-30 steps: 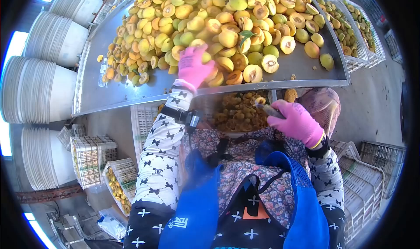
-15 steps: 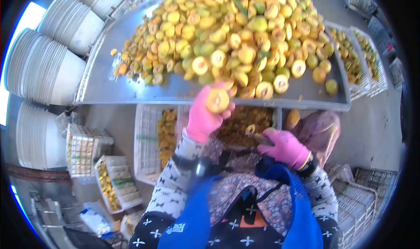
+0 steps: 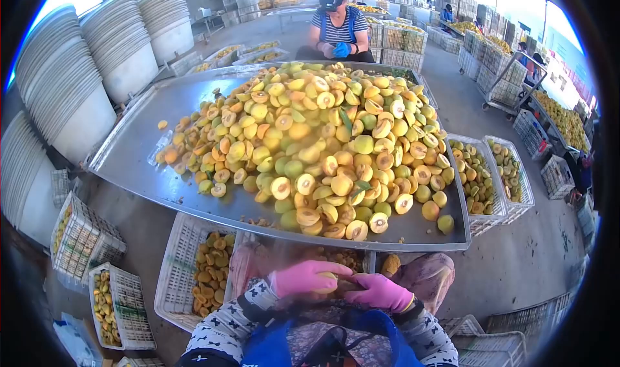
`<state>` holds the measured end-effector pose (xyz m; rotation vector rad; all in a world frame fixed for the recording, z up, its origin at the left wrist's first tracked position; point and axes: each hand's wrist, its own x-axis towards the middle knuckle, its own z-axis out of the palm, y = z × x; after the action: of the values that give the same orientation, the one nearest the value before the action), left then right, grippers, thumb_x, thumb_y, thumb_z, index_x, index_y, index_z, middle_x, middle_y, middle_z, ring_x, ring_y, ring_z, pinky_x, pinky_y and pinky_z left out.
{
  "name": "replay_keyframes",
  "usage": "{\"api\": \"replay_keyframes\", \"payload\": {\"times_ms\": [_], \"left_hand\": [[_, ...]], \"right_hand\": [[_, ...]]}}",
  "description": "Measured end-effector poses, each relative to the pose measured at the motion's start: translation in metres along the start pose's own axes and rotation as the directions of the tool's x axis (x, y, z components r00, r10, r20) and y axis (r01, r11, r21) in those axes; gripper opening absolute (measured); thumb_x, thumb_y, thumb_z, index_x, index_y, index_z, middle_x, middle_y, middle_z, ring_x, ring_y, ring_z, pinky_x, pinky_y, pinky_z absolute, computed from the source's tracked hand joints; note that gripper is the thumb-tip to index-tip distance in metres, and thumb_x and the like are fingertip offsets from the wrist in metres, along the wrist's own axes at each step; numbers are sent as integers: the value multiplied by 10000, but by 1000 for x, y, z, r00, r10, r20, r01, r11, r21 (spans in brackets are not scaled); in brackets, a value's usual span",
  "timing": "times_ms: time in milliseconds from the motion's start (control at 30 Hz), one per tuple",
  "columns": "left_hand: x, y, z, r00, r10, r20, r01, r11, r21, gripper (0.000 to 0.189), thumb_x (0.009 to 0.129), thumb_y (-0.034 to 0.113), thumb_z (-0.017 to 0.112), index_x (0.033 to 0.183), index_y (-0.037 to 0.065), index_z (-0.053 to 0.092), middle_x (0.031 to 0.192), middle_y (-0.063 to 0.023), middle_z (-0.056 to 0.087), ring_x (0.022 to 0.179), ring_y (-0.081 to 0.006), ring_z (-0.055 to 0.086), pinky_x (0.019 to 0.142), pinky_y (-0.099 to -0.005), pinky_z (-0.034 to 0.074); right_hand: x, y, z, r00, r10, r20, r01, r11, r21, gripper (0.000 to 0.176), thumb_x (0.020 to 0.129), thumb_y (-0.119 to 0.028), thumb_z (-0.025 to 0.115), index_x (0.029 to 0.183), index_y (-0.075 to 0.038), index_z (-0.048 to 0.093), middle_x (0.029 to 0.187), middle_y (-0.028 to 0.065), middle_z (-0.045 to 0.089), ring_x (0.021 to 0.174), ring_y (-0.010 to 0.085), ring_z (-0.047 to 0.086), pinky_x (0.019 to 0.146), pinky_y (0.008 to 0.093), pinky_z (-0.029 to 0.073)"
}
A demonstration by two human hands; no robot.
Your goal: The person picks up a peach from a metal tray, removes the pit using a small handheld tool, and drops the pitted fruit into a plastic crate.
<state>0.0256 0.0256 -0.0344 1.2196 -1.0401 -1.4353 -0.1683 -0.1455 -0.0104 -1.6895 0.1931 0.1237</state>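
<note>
Both my hands wear pink gloves and are close together, low in front of me, just below the near edge of the metal table (image 3: 445,245). My left hand (image 3: 302,278) is closed around a yellow peach half (image 3: 327,283), partly hidden by its fingers. Against it, at the fruit's right side, sits my right hand (image 3: 381,292), fingers closed. The looped pitting tool seen in it earlier is now mostly hidden by the hands. Beyond the table edge lies a big heap of peach halves (image 3: 303,131), many with pits showing.
A white crate (image 3: 171,270) with fruit pieces stands below the table at left. Fruit-filled crates (image 3: 481,173) stand at right. Stacked white tubs (image 3: 58,76) line the left side. A co-worker (image 3: 339,25) in blue gloves sits across the table.
My view has tilted up, bringing the co-worker and background in. My left hand has brought the peach half down from the table edge to my right hand.
</note>
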Motion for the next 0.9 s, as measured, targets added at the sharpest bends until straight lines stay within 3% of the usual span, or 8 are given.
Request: {"api": "replay_keyframes", "payload": {"times_ms": [67,167,300,433,567,667,767,900], "left_hand": [[-5,9,1,996,63,-59,-59,996,65,490,967,198,590,1428,59,501,1110,-20,634,935,-69,571,805,-227,495],[-7,-1,-9,998,58,-20,-58,998,-15,464,964,198,590,1400,50,530,1265,-52,600,1049,-91,569,900,-250,488],[-6,-20,-10,938,-7,-346,-81,968,-239,498,939,261,606,1396,85,511,1199,-28,600,969,-96,585,739,-226,520],[-13,-2,-11,903,-114,-413,-69,912,-403,491,920,321,614,1349,106,512,1115,-31,616,919,-101,598,648,-200,501],[-13,16,-8,931,-156,-329,49,949,-312,553,972,262,579,1466,85,404,1210,-54,621,1029,-122,610,747,-236,530],[3,7,14,914,79,-398,-146,980,-139,496,1023,190,524,1485,67,393,1127,-44,624,1049,-144,596,883,-267,509],[12,1,25,887,129,-444,-228,957,-177,500,1035,172,501,1499,35,374,1297,-25,574,1200,-127,511,1054,-285,389],[15,12,25,899,-48,-435,-96,948,-303,516,1025,161,495,1496,15,341,1313,-57,554,1205,-131,501,1053,-289,390]], "right_hand": [[-4,-16,3,957,262,125,-290,887,360,317,924,-275,680,1100,-20,618,819,44,653,659,118,615,612,267,480],[0,-1,3,941,286,180,-336,846,414,291,943,-253,654,1101,-12,607,818,14,631,621,79,573,573,219,439],[10,23,12,960,279,40,-274,894,355,365,936,-249,685,1219,-36,597,838,-23,606,689,53,557,594,213,463],[14,18,21,961,268,-74,-224,905,362,341,935,-230,670,1174,-2,584,827,15,628,629,79,571,571,227,469],[21,-7,35,906,230,-355,-46,888,458,357,916,-206,688,1170,19,576,803,28,632,585,87,566,544,231,456],[34,10,41,884,102,-457,46,952,301,344,906,-194,701,1156,13,586,785,18,625,574,85,560,522,227,446],[43,29,51,868,97,-486,67,949,309,275,897,-184,702,1083,-10,598,769,17,625,561,100,563,498,234,433],[42,0,51,873,199,-445,82,839,537,247,883,-167,696,1059,-20,605,745,24,629,528,114,557,470,240,409]]}}
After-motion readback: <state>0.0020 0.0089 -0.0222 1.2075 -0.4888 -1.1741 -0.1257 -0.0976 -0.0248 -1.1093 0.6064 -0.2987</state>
